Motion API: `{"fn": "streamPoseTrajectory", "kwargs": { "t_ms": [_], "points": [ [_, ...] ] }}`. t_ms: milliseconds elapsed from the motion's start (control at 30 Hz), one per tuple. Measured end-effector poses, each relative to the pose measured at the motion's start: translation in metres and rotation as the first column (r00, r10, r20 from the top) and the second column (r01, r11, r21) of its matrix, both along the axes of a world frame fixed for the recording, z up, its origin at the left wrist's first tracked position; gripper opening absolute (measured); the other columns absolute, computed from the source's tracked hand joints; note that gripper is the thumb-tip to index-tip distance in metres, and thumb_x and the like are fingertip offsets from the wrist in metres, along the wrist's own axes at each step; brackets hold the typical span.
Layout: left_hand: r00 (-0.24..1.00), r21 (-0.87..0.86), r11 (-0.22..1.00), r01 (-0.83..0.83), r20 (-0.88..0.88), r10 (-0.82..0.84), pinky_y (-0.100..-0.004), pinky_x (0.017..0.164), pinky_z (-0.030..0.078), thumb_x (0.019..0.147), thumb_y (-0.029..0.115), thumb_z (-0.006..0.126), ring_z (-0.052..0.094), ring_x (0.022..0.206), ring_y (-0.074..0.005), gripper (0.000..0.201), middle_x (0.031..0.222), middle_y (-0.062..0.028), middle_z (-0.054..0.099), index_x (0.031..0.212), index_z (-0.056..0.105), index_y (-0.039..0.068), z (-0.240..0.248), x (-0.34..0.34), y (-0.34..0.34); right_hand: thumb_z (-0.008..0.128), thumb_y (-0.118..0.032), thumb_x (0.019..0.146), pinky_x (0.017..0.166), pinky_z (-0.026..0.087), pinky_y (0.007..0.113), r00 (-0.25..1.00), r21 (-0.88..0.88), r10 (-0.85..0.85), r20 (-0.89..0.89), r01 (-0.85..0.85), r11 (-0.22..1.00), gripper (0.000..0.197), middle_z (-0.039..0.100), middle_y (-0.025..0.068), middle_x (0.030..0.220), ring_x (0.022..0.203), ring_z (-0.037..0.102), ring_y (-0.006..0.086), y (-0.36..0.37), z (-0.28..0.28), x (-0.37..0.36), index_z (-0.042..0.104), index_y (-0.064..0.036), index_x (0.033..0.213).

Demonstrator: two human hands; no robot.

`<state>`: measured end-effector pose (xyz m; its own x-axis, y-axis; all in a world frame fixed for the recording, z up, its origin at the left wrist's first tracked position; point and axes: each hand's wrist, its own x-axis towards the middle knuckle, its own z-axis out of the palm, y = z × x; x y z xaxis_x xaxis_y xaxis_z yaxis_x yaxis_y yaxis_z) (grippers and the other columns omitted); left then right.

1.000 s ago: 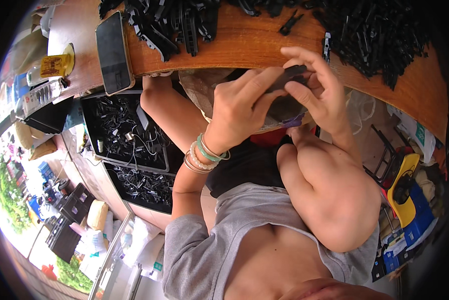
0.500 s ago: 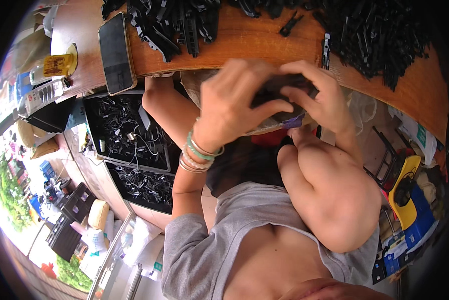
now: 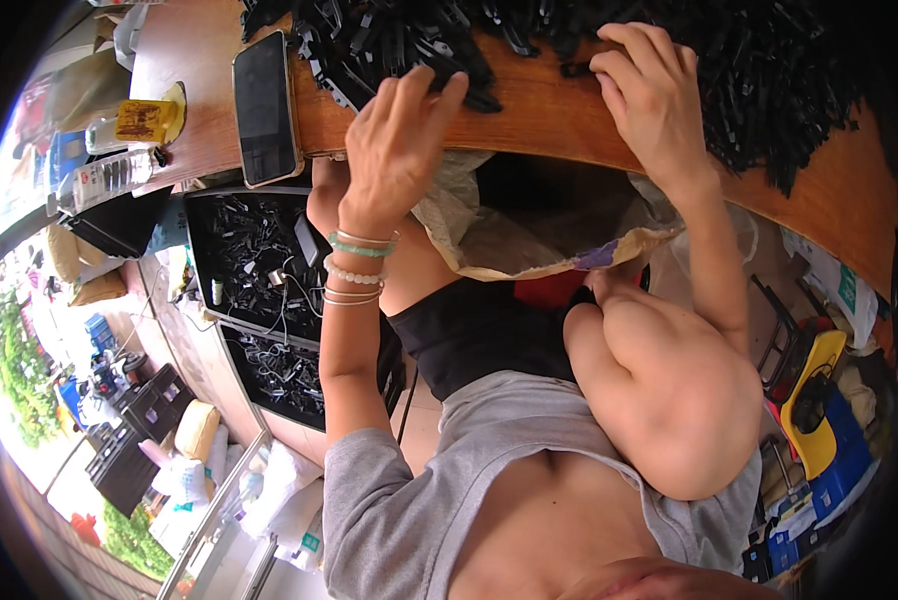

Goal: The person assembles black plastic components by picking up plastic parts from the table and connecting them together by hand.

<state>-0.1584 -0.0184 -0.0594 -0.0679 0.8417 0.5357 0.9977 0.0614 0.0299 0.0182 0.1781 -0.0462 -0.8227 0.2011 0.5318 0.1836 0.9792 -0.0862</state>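
Black parts (image 3: 769,110) on table (image 3: 534,105), left hand (image 3: 394,150) nearby — grip apart; right hand (image 3: 661,125) — grip apart, seemingly empty

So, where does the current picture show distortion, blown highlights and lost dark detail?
Head view: the wooden table has a bowed front edge; head view: daylight around the greenery at left washes to white; head view: many black plastic parts at upper right merge into darkness.
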Motion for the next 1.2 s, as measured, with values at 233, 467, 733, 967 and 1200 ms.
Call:
{"fn": "streamPoseTrajectory", "kwargs": {
  "t_ms": [233, 467, 733, 967, 1200],
  "points": [
    [0.999, 0.241, 0.97, 0.003, 0.05, -0.016, -0.0347, 0.08, 0.049, 0.072, -0.003, 0.067, 0.06, 0.092, -0.0245, 0.038, 0.111, -0.0087, 0.059, 0.109, 0.061, 0.0, -0.011, 0.013, 0.012, 0.065, 0.004, 0.078, 0.073, 0.046, 0.029, 0.968, -0.517, 0.039, -0.248, -0.167, 0.84, 0.015, 0.065, 0.0055, 0.091, 0.082, 0.061, 0.0189, -0.021, 0.012, 0.022, 0.063, -0.0037, 0.092],
    [-0.109, 0.111, 0.991, -0.072, 0.987, -0.119, -0.0218, 0.06, 0.048, 0.089, 0.002, 0.059, 0.061, 0.066, -0.0094, 0.024, 0.08, -0.0061, 0.064, 0.112, 0.063, -0.005, 0.028, 0.067, 0.021, 0.07, 0.001, 0.08, 0.06, 0.05, 0.024, 0.923, -0.798, 0.236, -0.304, -0.382, 0.466, 0.015, 0.067, 0.0093, 0.086, 0.071, 0.064, 0.0164, -0.032, 0.013, 0.032, 0.066, 0.0006, 0.095],
    [0.222, 0.079, 0.988, 0.132, 0.969, -0.108, -0.0254, 0.054, 0.048, 0.081, 0.003, 0.068, 0.062, 0.057, -0.0143, 0.032, 0.079, -0.011, 0.065, 0.112, 0.063, -0.004, 0.028, 0.083, 0.02, 0.073, -0.003, 0.079, 0.064, 0.051, 0.025, 0.956, -0.835, -0.005, -0.293, -0.253, 0.488, 0.016, 0.069, 0.0085, 0.086, 0.072, 0.066, 0.0171, -0.049, 0.011, 0.044, 0.067, -0.0005, 0.094],
    [0.191, 0.041, 0.995, 0.094, 0.98, -0.058, -0.0297, 0.059, 0.052, 0.076, 0.003, 0.074, 0.069, 0.067, -0.0221, 0.033, 0.083, -0.0145, 0.069, 0.107, 0.064, -0.003, 0.024, 0.087, 0.016, 0.076, -0.009, 0.078, 0.069, 0.052, 0.026, 0.938, -0.714, -0.033, -0.346, -0.24, 0.658, 0.033, 0.063, 0.0121, 0.106, 0.091, 0.061, 0.0198, -0.05, 0.011, 0.044, 0.064, -0.0002, 0.107],
    [0.468, 0.022, 0.987, 0.161, 0.879, -0.096, -0.0302, 0.056, 0.052, 0.074, 0.004, 0.075, 0.065, 0.063, -0.0274, 0.033, 0.078, -0.0152, 0.067, 0.104, 0.065, -0.002, 0.024, 0.09, 0.018, 0.073, -0.001, 0.076, 0.066, 0.052, 0.029, 0.943, -0.705, 0.11, -0.313, -0.308, 0.639, 0.029, 0.066, 0.0124, 0.096, 0.079, 0.063, 0.0214, -0.044, 0.006, 0.05, 0.065, 0.0006, 0.103]
  ]
}}
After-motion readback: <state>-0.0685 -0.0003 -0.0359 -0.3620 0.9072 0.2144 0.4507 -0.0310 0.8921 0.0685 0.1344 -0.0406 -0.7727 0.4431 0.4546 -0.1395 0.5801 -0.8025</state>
